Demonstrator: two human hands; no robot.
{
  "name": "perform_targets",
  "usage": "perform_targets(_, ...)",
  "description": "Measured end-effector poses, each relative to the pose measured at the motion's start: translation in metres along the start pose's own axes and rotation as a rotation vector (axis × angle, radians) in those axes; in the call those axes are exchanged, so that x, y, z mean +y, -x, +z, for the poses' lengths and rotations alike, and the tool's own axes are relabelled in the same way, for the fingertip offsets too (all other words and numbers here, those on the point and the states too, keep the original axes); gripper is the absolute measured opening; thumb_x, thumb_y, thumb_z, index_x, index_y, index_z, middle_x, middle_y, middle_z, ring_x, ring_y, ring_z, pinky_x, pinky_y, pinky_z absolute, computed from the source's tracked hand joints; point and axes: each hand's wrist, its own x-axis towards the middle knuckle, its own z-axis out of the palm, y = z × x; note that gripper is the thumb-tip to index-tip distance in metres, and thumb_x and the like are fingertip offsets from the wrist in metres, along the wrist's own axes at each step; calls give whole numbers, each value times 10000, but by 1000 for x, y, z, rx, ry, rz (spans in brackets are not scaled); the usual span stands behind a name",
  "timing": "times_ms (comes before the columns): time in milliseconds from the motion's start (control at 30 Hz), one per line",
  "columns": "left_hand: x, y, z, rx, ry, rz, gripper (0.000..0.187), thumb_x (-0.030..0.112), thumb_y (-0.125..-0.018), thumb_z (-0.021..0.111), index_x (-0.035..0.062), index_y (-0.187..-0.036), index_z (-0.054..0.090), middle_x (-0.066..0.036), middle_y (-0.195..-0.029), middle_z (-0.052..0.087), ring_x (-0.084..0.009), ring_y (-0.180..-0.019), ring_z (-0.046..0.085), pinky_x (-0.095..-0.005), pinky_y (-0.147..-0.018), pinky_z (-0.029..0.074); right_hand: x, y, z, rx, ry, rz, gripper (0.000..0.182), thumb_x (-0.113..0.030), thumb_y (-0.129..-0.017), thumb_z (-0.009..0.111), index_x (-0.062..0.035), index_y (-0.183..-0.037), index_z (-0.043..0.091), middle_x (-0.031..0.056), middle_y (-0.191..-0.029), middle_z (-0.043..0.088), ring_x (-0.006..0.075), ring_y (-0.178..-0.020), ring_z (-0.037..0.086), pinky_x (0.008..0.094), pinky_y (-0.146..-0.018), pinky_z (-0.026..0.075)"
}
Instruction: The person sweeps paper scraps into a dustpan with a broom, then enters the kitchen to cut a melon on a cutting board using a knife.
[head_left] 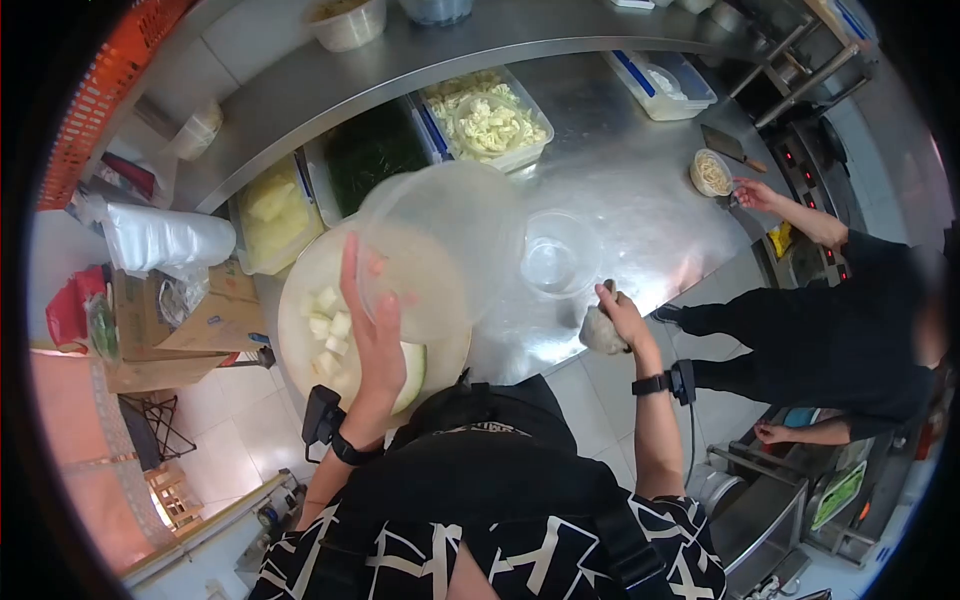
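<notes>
My left hand (378,355) is at the left edge of a large translucent plastic tub (445,250), holding it tilted above the round cutting board (292,300). White melon-like chunks (328,325) lie on the board, beside a larger piece with green rind (412,375), partly hidden by my wrist. Reddish bits show blurrily through the tub's wall. My right hand (625,318) is closed around a crumpled greyish-white cloth (602,332) near the counter's front edge. A clear round plastic container (560,255) stands on the steel counter between my hands.
Tubs of chopped cabbage (490,125), dark green food (370,155) and pale yellow pieces (270,225) line the back. A co-worker (820,330) at right reaches toward a small bowl (711,173); a cleaver (725,143) lies behind it. Cardboard boxes (220,310) stand left.
</notes>
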Motion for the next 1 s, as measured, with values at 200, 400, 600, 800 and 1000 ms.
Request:
perform_targets(200,2,22,22,-123,370,-373,587,417,-866,373,103,-1324,182,-96,-1250,286,-207,-1140,309,-357,-803,438,8,-65,14,-76,-85,75,765,-593,-668,528,153,-835,563,249,-780,590,319,-776,588,338,-705,445)
perform_targets(400,-5,35,45,-182,221,-494,581,422,-876,358,106,-1332,184,-100,-1298,277,-214,-1161,308,-385,-842,404,48,-89,-24,151,-527,-99,362,-283,-738,540,69,-801,597,122,-690,592,196,-600,566,286,-548,453)
perform_targets(600,-41,39,68,-322,-252,-350,608,330,-858,440,50,-1327,174,-219,-1308,212,-307,-1226,194,-390,-1009,170,-9,41,-95,-1,-1154,-146,266,-220,-744,515,10,-877,517,65,-720,536,160,-638,547,284,-567,458)
perform_targets(800,-72,31,84,-291,-266,-366,579,387,-883,353,39,-1318,196,-218,-1298,237,-320,-1208,232,-386,-1003,184,-38,58,-58,-237,-380,-193,406,-338,-772,533,60,-852,556,86,-720,597,152,-661,541,305,-607,436)
perform_targets(1000,-54,23,88,-380,-244,-281,555,332,-869,380,71,-1326,201,-195,-1267,272,-309,-1184,265,-377,-976,243,-30,51,-57,-549,-521,-206,321,-243,-783,461,43,-906,540,67,-807,556,152,-750,496,267,-688,411)
